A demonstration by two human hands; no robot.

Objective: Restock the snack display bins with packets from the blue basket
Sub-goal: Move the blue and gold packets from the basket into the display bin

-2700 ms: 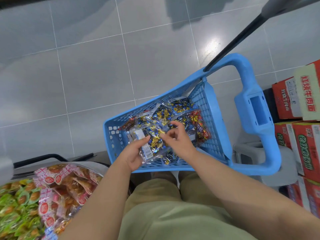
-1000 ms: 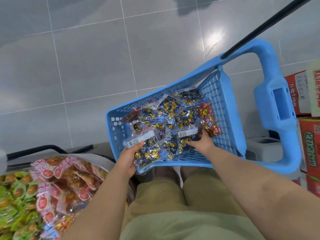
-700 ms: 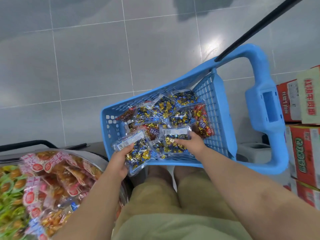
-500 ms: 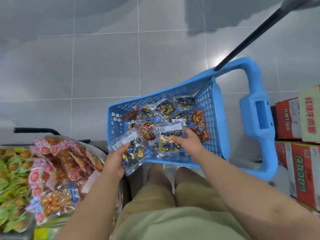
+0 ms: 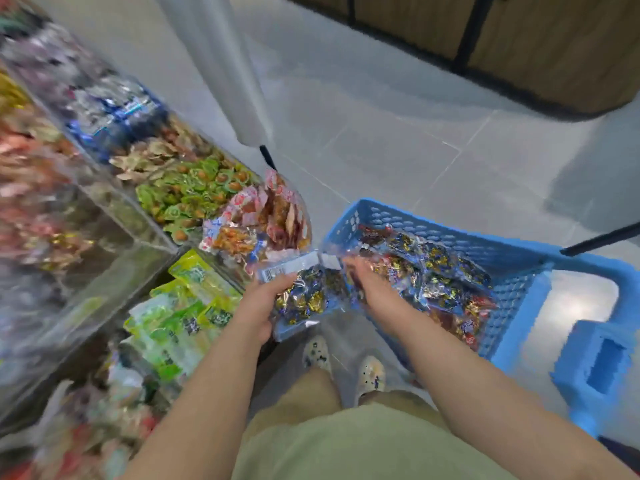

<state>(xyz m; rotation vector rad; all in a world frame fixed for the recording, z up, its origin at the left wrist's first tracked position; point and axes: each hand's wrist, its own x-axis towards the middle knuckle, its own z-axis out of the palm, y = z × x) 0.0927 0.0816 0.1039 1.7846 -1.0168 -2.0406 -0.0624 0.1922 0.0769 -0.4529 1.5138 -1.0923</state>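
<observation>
a: head view. what has the left hand [image 5: 258,306] got?
b: its fingers and thumb are curled round a blue-and-gold packet [image 5: 304,299], with the thumb by the white label end. half a second ago that packet lay over the near rim of the blue basket [image 5: 450,239]. now it sits just off the basket's near corner, between the two hands.
a: and the right hand [image 5: 372,289]?
b: just right of the left one, fingers in among the packets in the basket [image 5: 436,275]. it is smeared with motion, so i cannot tell whether it grips one, as it did before.
a: what else has changed?
b: the view has swung. the basket now lies to the right of both hands, and the clear display bins [image 5: 114,202] fill the space left of the left hand. beyond its knuckles stands a heap of red-and-white packets [image 5: 263,216], with green packets [image 5: 194,192] further out. lime-green bags [image 5: 180,317] lie just left of the wrist.
</observation>
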